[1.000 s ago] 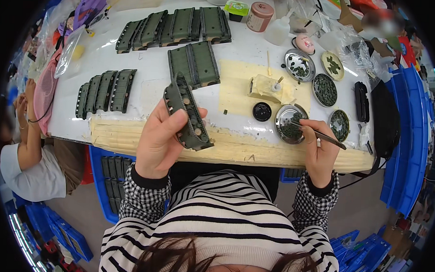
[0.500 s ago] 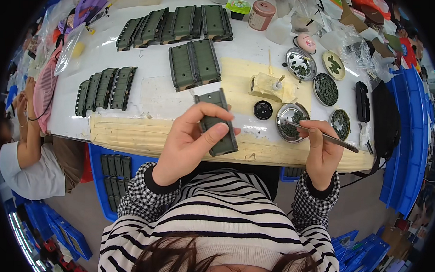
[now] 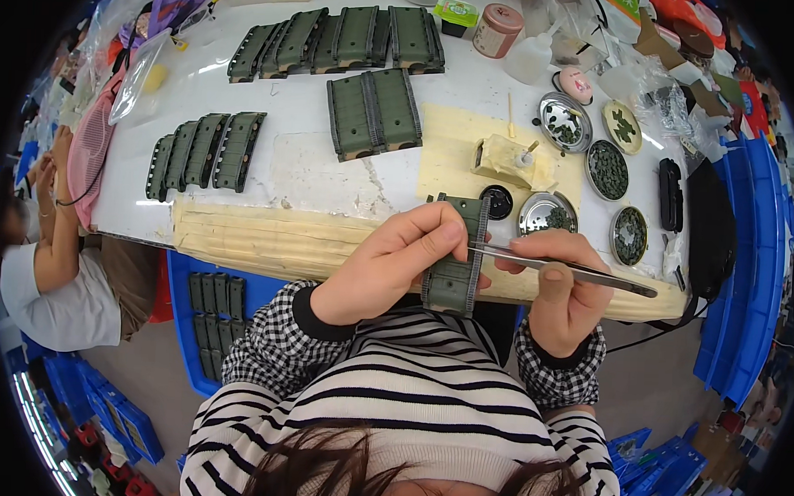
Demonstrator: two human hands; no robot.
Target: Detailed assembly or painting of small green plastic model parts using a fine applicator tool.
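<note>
My left hand (image 3: 405,264) is closed on a dark green ribbed panel (image 3: 453,282), held upright just off the table's near edge. Between the fingers of my right hand (image 3: 563,289) is a pair of metal tweezers (image 3: 588,274), its tips at the panel's face beside my left fingertips. Whether the tips hold a small piece is too small to tell. Behind the panel are a round metal dish (image 3: 549,210) of small dark green pieces and a small black pot (image 3: 497,202).
Similar green panels (image 3: 375,116) stand in groups on the white table. More dishes of green bits (image 3: 608,170) lie at the right, near a wax-like block (image 3: 503,162). A blue crate (image 3: 183,306) with panels is below the table. Another person's arm (image 3: 57,254) shows at far left.
My left hand has moved right with the panel and turned it more upright. My right hand has brought the tweezers from the metal dish to the panel.
</note>
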